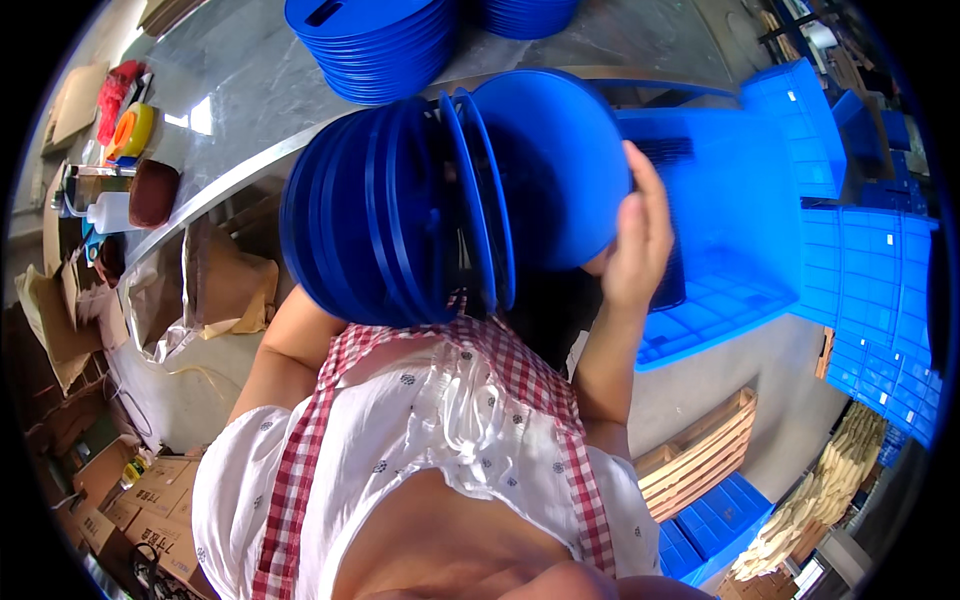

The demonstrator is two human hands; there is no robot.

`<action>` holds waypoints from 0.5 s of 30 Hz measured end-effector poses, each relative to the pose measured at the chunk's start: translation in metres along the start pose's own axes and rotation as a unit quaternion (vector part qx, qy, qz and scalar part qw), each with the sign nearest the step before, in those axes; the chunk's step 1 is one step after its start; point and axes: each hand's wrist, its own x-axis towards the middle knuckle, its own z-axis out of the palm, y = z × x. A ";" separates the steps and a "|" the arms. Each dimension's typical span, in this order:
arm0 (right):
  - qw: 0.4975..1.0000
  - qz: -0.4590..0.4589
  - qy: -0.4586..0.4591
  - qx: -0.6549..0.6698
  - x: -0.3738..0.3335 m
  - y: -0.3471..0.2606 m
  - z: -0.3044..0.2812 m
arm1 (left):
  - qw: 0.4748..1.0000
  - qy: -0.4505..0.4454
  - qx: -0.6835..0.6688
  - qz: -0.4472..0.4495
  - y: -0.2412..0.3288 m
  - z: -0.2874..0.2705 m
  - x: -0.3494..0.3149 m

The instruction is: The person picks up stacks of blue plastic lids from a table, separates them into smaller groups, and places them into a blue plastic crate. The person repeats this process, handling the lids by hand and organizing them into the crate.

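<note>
Against my chest rests a thick, sideways-turned stack of blue round plastic discs (365, 210), with several rims showing. My left arm goes up behind this stack, which hides my left hand and its fingers. To the right of it, one blue disc (560, 160) is tilted apart from the others, its smooth face showing. My right hand (638, 235) is closed on that disc's right edge, fingers along the rim. Between the stack and this disc, two more thin discs (485, 200) stand slightly separated.
Ahead is a grey metal-edged table (240, 90) bearing a tall stack of blue discs (370, 45) with a slot in the top one. A large blue crate (735, 220) stands at right, with dark items inside. Tape and a bottle (108, 212) lie left; cartons (150, 510) stand lower left.
</note>
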 end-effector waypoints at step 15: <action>0.999 0.000 -0.006 -0.046 0.009 0.015 -0.011 | 1.000 -0.015 -0.002 -0.010 -0.003 0.000 0.010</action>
